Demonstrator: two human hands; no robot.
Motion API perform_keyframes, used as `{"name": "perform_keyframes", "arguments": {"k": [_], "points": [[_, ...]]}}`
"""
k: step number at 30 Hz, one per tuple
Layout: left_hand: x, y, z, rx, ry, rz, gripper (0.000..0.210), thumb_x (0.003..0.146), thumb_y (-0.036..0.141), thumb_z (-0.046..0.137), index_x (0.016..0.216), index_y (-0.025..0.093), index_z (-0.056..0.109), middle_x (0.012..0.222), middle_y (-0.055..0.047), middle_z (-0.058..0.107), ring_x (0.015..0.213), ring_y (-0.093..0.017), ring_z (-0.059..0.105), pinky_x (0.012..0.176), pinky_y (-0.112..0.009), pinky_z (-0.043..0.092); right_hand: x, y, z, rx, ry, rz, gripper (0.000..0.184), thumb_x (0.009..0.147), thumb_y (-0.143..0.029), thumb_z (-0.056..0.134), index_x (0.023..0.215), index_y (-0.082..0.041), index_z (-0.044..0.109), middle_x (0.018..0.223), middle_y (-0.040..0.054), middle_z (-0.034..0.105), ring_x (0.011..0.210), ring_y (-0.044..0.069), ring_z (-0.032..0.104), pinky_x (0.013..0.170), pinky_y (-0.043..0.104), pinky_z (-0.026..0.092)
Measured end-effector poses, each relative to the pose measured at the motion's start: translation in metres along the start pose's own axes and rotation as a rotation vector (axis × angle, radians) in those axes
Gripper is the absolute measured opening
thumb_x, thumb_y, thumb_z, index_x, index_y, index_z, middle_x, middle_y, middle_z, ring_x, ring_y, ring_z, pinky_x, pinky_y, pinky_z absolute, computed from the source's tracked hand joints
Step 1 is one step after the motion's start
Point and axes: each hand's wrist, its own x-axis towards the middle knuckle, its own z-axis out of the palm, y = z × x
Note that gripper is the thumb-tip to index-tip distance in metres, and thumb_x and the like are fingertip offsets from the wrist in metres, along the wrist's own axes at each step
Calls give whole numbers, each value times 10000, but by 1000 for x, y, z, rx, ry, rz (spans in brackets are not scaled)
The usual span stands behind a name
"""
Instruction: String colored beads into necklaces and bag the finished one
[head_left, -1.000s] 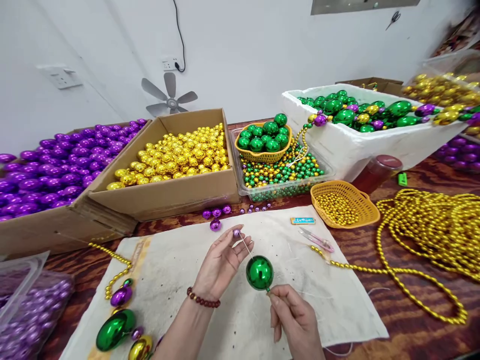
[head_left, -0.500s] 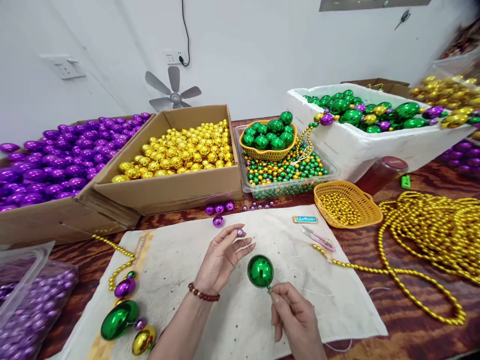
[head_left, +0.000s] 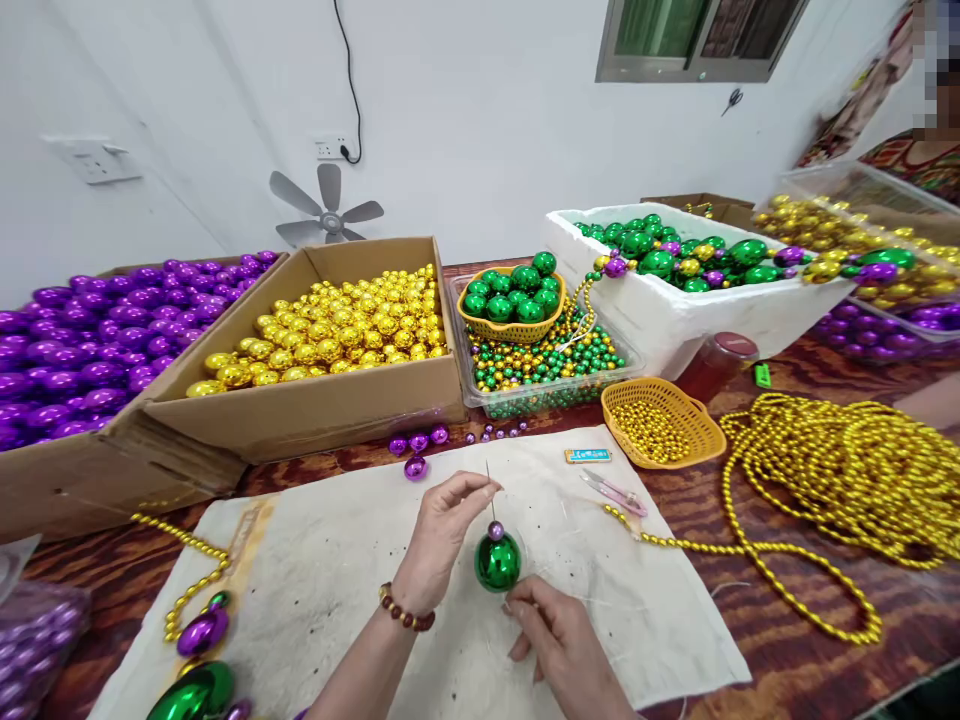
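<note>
My left hand (head_left: 459, 510) pinches a thin needle (head_left: 493, 508), whose point sticks up above the fingertips. Threaded below that grip, a small light-purple bead (head_left: 496, 531) rests on top of a shiny green ball (head_left: 497, 563). My right hand (head_left: 551, 625) is closed at the underside of this ball, its thumb and finger together; what they pinch is hidden. Under both hands lies a pale cloth (head_left: 315, 570). At its lower left is a strung garland with a purple ball (head_left: 202, 632) and a large green ball (head_left: 193, 690), partly out of view.
Boxes of purple balls (head_left: 112, 340) and gold balls (head_left: 337, 335) line the back. Beside them stand a tray of small beads (head_left: 540, 365), a foam box (head_left: 637, 300) and an orange basket (head_left: 709, 430). Scissors (head_left: 615, 492) lie near gold bead strands (head_left: 832, 480). Another person's arm (head_left: 930, 405) shows right.
The light-purple bead has slid down the needle onto the green ball. My left hand now grips the needle above it. The right hand has moved closer beneath the ball. The view has shifted.
</note>
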Motion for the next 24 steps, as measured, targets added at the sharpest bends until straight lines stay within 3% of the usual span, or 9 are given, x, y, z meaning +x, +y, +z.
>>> {"name": "perform_keyframes", "arguments": {"k": [4, 6, 8, 10, 13, 16, 18, 20, 24], "points": [[-1, 26, 8, 25, -5, 116, 153, 863, 312, 638, 867, 173, 702, 816, -22, 640, 772, -142, 539, 718, -266, 427, -2, -24, -23, -236, 110, -123, 212, 963, -288, 460, 889, -203, 639, 865, 20, 645, 657, 148, 664, 618, 236, 485], [-5, 42, 15, 19, -23, 179, 140, 871, 295, 630, 888, 176, 701, 816, -21, 637, 759, -138, 549, 703, -263, 438, 4, -42, -32, -191, 200, -166, 184, 971, -302, 465, 1039, -222, 615, 1005, 29, 651, 659, 132, 660, 634, 237, 490], [-9, 60, 24, 14, -53, 233, 129, 880, 271, 617, 901, 175, 702, 831, -23, 633, 764, -136, 560, 706, -260, 449, 12, -59, -36, -80, 197, -213, 213, 974, -293, 478, 1163, -252, 566, 1134, 26, 638, 642, 106, 656, 646, 231, 494], [-11, 74, 32, 22, -84, 276, 123, 885, 246, 608, 890, 169, 704, 838, -26, 627, 763, -131, 566, 707, -254, 456, 20, -71, -35, 1, 137, -275, 196, 967, -257, 499, 1138, -253, 594, 1090, 15, 656, 660, 104, 653, 651, 224, 486], [-9, 81, 35, 19, -129, 302, 127, 884, 241, 606, 877, 157, 701, 844, -36, 630, 758, -137, 586, 682, -252, 475, 29, -74, -32, 72, 108, -316, 152, 954, -217, 520, 941, -216, 672, 811, -6, 664, 669, 123, 637, 632, 226, 458], [-5, 63, 28, 2, -148, 268, 206, 933, 286, 523, 1013, 168, 672, 946, -66, 660, 866, -180, 628, 740, -296, 513, 32, -66, -31, 137, 148, -296, 193, 973, -236, 493, 883, -200, 659, 705, -12, 637, 644, 128, 616, 596, 230, 444], [-5, 39, 25, 124, -135, 253, 270, 961, 284, 454, 1152, 189, 620, 1072, -88, 660, 991, -204, 616, 851, -352, 499, 31, -63, -35, 180, 192, -289, 187, 985, -264, 473, 914, -199, 633, 718, -10, 631, 643, 129, 609, 573, 231, 441], [-13, 12, 28, 411, -165, 285, 277, 946, 268, 474, 1184, 209, 602, 1134, -88, 649, 1055, -217, 583, 929, -393, 452, 29, -64, -40, 231, 216, -282, 167, 981, -280, 487, 919, -199, 619, 742, -4, 629, 634, 128, 598, 549, 231, 438], [-39, -33, 42, 1025, -298, 387, 167, 910, 281, 531, 1018, 229, 647, 1057, -66, 650, 1027, -243, 540, 890, -416, 418, 8, -78, -63, 265, 302, -320, 102, 943, -242, 565, 925, -196, 655, 710, 5, 612, 607, 131, 558, 564, 253, 455]]}}
